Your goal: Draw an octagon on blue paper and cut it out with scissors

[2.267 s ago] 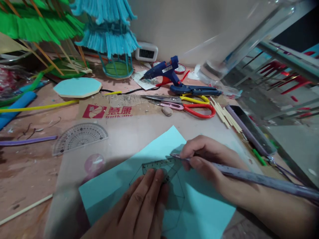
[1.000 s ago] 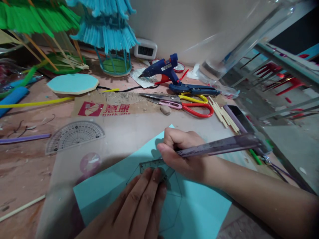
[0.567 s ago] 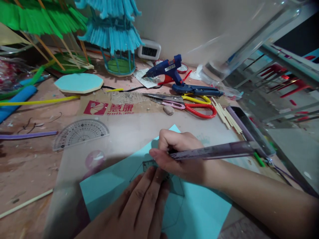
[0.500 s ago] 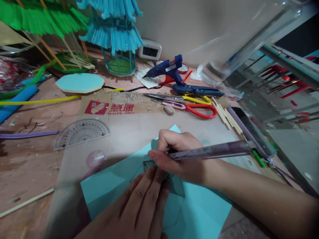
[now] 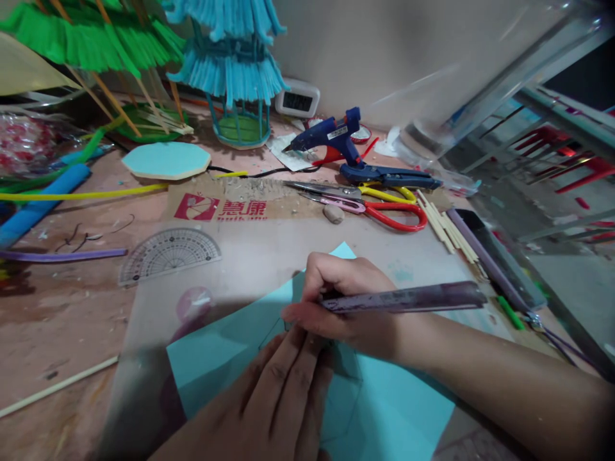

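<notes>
We see the left hand [image 5: 273, 397] flat, fingers extended and close together, upon the blue paper [image 5: 398, 403], which lies at six o'clock in the view. The right hand [image 5: 348, 294], fingers curled in, grips a pen [image 5: 408, 298], barrel toward three o'clock. From the paper, we find a protractor [image 5: 173, 254] at ten, red-handled scissors [image 5: 398, 225] at one.

Wall [image 5: 369, 51]: pale grey, across the upper middle of the frame. Worktable [image 5: 77, 326]: pinkish top, stained and scuffed at lower left. Floor [image 5: 569, 278]: grey, right side. Second table [image 5: 567, 125], with slim legs, and red stools [image 5: 593, 174] at upper right. Lighting: dim.
</notes>
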`<action>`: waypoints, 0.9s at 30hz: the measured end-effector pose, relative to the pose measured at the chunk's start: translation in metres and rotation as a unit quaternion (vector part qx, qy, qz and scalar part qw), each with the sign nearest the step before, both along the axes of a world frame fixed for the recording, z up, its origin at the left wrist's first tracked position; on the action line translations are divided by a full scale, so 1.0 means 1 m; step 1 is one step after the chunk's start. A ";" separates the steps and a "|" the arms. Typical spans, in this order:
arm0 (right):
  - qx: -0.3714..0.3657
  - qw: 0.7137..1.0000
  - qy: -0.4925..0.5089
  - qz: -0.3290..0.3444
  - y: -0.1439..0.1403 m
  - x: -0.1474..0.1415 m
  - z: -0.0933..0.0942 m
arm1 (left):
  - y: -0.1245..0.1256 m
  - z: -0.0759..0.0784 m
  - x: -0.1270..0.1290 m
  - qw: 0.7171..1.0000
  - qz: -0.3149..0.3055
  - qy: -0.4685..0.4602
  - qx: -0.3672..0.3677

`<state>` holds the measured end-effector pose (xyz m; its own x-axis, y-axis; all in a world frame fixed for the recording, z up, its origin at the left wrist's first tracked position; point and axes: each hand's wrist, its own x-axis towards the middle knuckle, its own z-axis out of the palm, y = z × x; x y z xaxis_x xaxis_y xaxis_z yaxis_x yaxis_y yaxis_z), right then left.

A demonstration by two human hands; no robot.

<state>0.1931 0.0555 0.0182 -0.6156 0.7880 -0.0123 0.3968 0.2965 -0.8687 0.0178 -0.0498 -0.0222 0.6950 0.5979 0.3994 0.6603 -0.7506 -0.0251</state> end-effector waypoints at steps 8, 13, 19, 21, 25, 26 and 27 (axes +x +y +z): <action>-0.048 0.999 -0.013 -0.006 0.001 0.000 0.001 | -0.001 0.002 -0.004 1.000 -0.005 0.009 0.005; -0.152 0.985 0.072 -0.046 0.001 0.002 0.000 | 0.002 0.005 -0.001 1.000 -0.011 0.002 -0.005; -0.130 0.990 0.048 -0.037 0.000 0.001 0.002 | 0.002 0.009 -0.001 1.000 -0.007 0.009 -0.005; -0.126 0.991 0.032 -0.037 -0.001 0.000 0.003 | 0.002 0.009 -0.002 1.000 -0.005 -0.004 0.000; -0.128 0.991 0.018 -0.028 -0.002 0.000 0.003 | 0.001 0.009 -0.002 1.000 -0.006 0.000 -0.003; -0.126 0.992 0.017 -0.027 -0.001 0.000 0.004 | 0.001 0.009 -0.003 1.000 -0.006 0.003 -0.005; -0.121 0.992 0.014 -0.028 -0.001 0.000 0.004 | 0.001 0.009 -0.003 1.000 -0.008 0.005 -0.006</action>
